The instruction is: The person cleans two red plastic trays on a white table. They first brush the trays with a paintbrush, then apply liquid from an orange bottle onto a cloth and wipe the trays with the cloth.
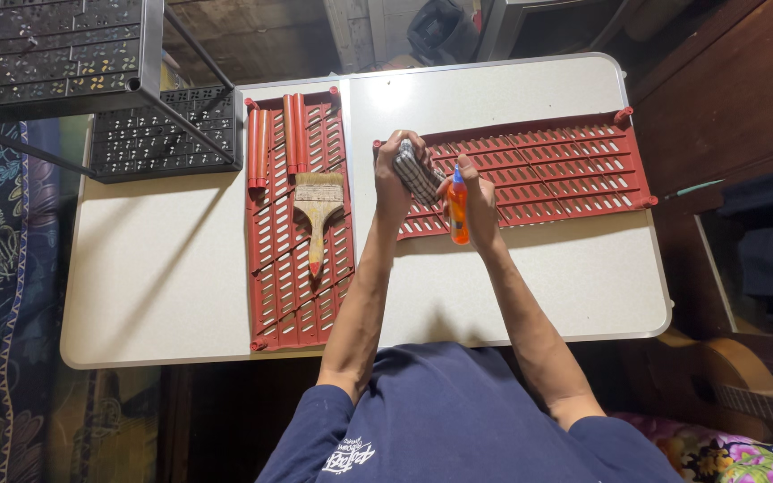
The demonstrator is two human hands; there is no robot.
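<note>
My left hand point(394, 179) grips a folded checked cloth point(415, 173) over the left end of a red slotted plastic panel point(565, 170) that lies across the white table point(163, 268). My right hand point(478, 201) holds a small orange spray bottle point(458, 210) with a blue top, upright, right beside the cloth. A second red slotted panel point(284, 286) lies lengthwise to the left. On it rest a wide wooden-handled paintbrush point(318, 210) and two red rods point(277, 134).
A black perforated shelf rack point(73, 63) with metal posts stands at the table's back left corner. Dark wooden furniture is to the right, a patterned cloth to the left, a guitar body point(735, 376) at lower right.
</note>
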